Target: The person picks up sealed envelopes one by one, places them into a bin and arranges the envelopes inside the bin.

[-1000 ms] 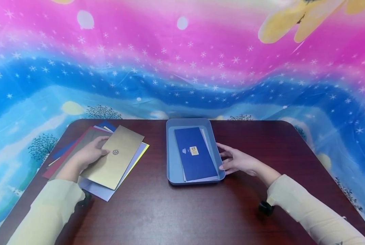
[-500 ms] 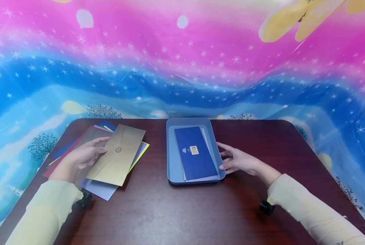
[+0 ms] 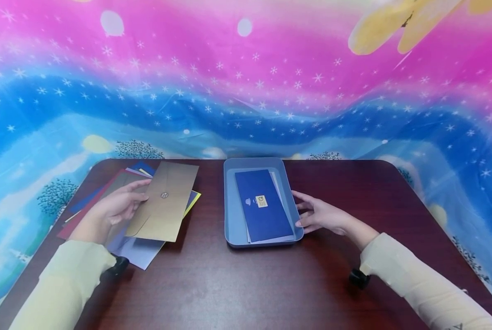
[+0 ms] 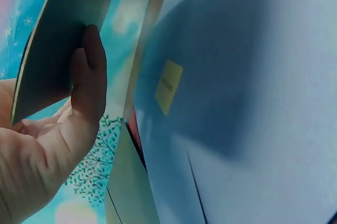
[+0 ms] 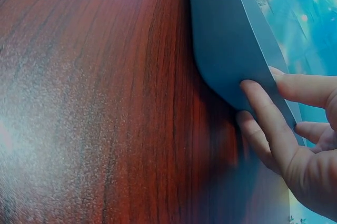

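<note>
My left hand pinches a gold envelope by its left edge, with the round emblem on its flap facing up. In the left wrist view the envelope stands tilted, thumb and fingers on opposite sides of it. Below it lies a fanned pile of envelopes; the pale lavender one shows at the front and in the left wrist view has a small yellow label. My right hand holds the right side of a blue-grey tray, fingers against its outer wall and at its rim.
Inside the tray a dark blue envelope with a pale label lies over a whitish one. Red and yellow envelope edges poke out of the pile. A printed cloth hangs behind the dark wooden table.
My left hand has raised the gold envelope off the pile, turning it more upright and moving it slightly right and away. The right hand and the tray have stayed in place.
</note>
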A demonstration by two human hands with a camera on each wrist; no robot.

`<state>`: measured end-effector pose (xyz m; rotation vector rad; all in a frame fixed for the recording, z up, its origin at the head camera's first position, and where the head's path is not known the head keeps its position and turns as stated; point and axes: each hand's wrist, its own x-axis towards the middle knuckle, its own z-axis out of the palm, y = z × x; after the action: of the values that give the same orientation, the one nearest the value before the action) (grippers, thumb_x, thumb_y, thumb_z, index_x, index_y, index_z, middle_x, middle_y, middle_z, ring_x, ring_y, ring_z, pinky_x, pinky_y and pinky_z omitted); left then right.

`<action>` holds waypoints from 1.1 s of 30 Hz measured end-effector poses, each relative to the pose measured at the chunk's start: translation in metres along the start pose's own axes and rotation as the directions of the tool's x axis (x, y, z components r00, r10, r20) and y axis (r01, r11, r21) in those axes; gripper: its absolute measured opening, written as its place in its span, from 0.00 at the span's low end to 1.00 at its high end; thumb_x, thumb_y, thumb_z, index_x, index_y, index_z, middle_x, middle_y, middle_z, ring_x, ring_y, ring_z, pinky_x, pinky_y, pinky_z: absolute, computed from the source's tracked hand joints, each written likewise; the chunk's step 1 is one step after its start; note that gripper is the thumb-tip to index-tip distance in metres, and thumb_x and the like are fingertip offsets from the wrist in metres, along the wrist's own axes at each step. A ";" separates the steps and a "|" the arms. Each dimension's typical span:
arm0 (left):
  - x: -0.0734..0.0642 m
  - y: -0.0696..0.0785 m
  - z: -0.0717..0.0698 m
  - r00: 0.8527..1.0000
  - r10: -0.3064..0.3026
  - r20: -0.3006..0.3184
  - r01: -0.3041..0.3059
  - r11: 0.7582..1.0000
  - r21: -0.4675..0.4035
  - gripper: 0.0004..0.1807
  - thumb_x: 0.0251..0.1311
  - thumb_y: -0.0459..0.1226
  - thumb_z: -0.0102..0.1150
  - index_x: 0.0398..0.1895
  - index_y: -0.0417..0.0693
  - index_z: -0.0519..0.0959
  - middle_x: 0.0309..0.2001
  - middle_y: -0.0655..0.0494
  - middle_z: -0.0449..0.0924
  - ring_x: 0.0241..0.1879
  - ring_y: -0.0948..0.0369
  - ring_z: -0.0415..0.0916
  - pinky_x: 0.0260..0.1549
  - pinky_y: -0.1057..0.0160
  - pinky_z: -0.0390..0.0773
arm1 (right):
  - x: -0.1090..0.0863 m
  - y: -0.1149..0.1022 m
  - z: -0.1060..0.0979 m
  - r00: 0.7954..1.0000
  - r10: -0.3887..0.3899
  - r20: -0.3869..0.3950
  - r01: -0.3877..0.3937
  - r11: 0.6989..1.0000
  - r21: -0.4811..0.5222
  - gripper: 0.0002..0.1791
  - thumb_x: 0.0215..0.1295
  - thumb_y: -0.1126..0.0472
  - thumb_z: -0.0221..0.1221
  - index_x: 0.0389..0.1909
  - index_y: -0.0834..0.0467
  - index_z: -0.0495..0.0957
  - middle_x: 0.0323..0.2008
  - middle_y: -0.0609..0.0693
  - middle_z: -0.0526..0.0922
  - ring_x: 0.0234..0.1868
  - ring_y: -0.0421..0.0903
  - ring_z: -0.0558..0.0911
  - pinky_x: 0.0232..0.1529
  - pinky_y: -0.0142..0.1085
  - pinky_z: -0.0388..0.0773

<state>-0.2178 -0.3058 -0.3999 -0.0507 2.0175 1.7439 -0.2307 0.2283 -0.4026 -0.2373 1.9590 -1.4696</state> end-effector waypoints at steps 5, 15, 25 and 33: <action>0.000 0.004 0.005 0.999 0.027 0.021 -0.025 0.997 -0.069 0.39 0.79 0.32 0.39 0.83 0.45 0.30 0.56 0.42 0.60 0.58 0.55 0.60 0.64 0.50 0.49 | 0.000 -0.001 0.000 1.000 -0.002 0.001 0.002 1.000 -0.004 0.54 0.67 0.75 0.62 0.83 0.55 0.37 0.70 0.76 0.59 0.57 0.61 0.82 0.49 0.51 0.84; 0.005 0.009 0.024 0.998 0.053 -0.032 -0.058 0.981 -0.185 0.39 0.80 0.33 0.40 0.84 0.49 0.31 0.41 0.65 0.70 0.38 0.70 0.68 0.47 0.61 0.59 | 0.000 0.000 0.001 1.000 0.003 -0.006 -0.003 1.000 -0.008 0.54 0.67 0.76 0.62 0.83 0.56 0.38 0.70 0.76 0.59 0.56 0.61 0.82 0.49 0.51 0.84; 0.012 0.021 0.052 0.996 0.087 -0.030 -0.092 0.953 -0.289 0.39 0.79 0.29 0.38 0.83 0.47 0.33 0.43 0.64 0.76 0.43 0.66 0.77 0.44 0.62 0.77 | 0.000 0.001 0.000 1.000 0.004 -0.013 -0.004 1.000 -0.009 0.54 0.67 0.75 0.62 0.83 0.55 0.38 0.70 0.76 0.59 0.56 0.61 0.82 0.49 0.51 0.84; 0.014 0.028 0.070 0.995 0.098 0.014 -0.089 0.942 -0.322 0.37 0.79 0.28 0.37 0.83 0.46 0.35 0.41 0.60 0.79 0.39 0.64 0.79 0.38 0.62 0.81 | 0.000 0.001 0.000 1.000 -0.002 -0.006 0.002 1.000 -0.003 0.54 0.67 0.75 0.62 0.83 0.56 0.38 0.70 0.76 0.60 0.56 0.61 0.82 0.49 0.51 0.84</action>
<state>-0.2165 -0.2313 -0.3850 -0.0337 1.7203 2.1068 -0.2306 0.2287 -0.4036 -0.2362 1.9660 -1.4702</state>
